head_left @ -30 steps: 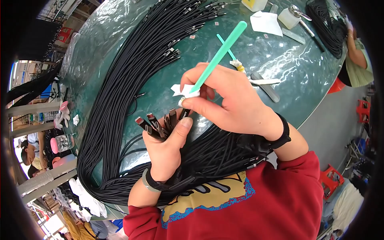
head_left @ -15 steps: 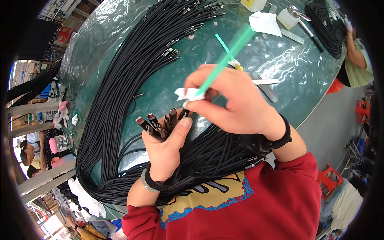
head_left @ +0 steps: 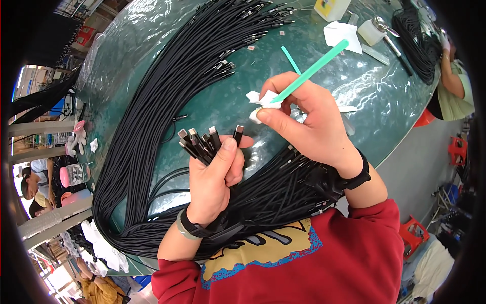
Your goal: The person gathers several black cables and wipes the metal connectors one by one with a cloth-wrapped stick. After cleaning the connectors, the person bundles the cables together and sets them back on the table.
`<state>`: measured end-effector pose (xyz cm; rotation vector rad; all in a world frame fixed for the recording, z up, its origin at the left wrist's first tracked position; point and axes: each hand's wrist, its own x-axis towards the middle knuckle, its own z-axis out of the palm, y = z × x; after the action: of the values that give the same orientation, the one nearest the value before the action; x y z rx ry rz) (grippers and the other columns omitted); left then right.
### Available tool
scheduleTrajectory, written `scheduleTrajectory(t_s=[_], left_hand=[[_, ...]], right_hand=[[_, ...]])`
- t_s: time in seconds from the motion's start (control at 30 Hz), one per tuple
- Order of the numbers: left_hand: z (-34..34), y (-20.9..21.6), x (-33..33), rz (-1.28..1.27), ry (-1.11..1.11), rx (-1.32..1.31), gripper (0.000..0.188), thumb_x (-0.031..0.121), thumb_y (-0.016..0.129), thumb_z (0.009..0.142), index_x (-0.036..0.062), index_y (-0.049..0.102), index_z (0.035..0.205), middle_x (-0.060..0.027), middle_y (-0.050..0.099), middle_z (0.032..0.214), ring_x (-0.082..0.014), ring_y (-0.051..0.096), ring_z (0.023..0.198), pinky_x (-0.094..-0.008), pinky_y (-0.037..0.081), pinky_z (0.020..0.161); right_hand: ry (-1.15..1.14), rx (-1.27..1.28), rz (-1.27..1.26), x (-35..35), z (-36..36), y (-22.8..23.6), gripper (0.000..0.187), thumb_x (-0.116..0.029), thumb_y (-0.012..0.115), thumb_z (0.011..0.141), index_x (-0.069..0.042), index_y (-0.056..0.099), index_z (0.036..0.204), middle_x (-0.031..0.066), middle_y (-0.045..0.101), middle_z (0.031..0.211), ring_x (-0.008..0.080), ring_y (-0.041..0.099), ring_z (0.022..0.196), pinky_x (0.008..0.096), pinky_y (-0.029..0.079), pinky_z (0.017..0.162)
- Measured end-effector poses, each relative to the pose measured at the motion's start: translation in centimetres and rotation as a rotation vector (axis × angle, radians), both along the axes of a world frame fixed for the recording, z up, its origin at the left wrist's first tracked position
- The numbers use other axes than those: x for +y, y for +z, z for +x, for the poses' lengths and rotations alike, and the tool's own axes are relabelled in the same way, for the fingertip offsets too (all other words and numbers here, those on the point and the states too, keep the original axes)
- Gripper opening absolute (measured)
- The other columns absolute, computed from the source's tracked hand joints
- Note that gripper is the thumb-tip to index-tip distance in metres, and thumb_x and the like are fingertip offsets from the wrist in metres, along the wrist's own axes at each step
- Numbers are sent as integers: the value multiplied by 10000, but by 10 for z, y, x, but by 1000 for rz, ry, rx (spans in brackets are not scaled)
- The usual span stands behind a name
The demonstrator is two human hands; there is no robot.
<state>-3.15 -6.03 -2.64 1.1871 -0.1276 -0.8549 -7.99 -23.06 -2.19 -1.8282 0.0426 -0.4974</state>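
Note:
My left hand (head_left: pixel 213 172) is closed around several black cables, whose metal-tipped connectors (head_left: pixel 202 142) fan out above the fingers. One connector (head_left: pixel 238 134) stands apart at the index finger. Up and to the right, my right hand (head_left: pixel 309 119) pinches a green stick (head_left: pixel 316 66) together with a crumpled white cloth (head_left: pixel 268 99). The cloth is off the connectors, with a gap between the hands. A large bundle of black cables (head_left: pixel 136 131) curves round the left side of the table, and more cables (head_left: pixel 273 197) lie beneath my wrists.
On the green table (head_left: pixel 202 109) are another green stick (head_left: pixel 290 60), a white sheet (head_left: pixel 342 35), a pump bottle (head_left: pixel 372 31) and a coiled cable bundle (head_left: pixel 415 43). A co-worker's arm (head_left: pixel 450 76) shows at the right. Red stools (head_left: pixel 457 151) stand on the floor.
My right hand has moved right and away from the connectors with the green stick and cloth. My left hand has shifted slightly right, and one connector now stands apart from the others.

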Motion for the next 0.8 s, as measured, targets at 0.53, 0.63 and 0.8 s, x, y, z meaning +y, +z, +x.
scheduleTrajectory(t_s=[0.53, 0.63, 0.8], left_hand=[[-3, 1, -5, 46, 1, 19, 251, 198, 491, 869, -45, 556, 873, 26, 382, 513, -35, 286, 436, -191, 191, 386], [-4, 0, -4, 43, -4, -1, 253, 199, 495, 867, -46, 556, 876, 25, 384, 514, -34, 288, 437, -190, 191, 387], [-1, -1, -4, 52, -18, 31, 252, 199, 497, 865, -46, 557, 870, 23, 389, 516, -33, 293, 438, -189, 192, 386]], right_hand=[[0, -116, -136, 9, 4, -3, 191, -12, 645, 676, -32, 550, 841, 31, 543, 692, 114, 491, 538, 215, 382, 490], [-12, -72, -109, 5, 5, 0, 190, -17, 642, 679, -36, 549, 843, 30, 541, 682, 117, 495, 537, 219, 384, 489], [67, -60, -112, 3, 5, -1, 174, -27, 638, 685, -33, 546, 833, 25, 545, 687, 116, 493, 541, 223, 385, 493]])
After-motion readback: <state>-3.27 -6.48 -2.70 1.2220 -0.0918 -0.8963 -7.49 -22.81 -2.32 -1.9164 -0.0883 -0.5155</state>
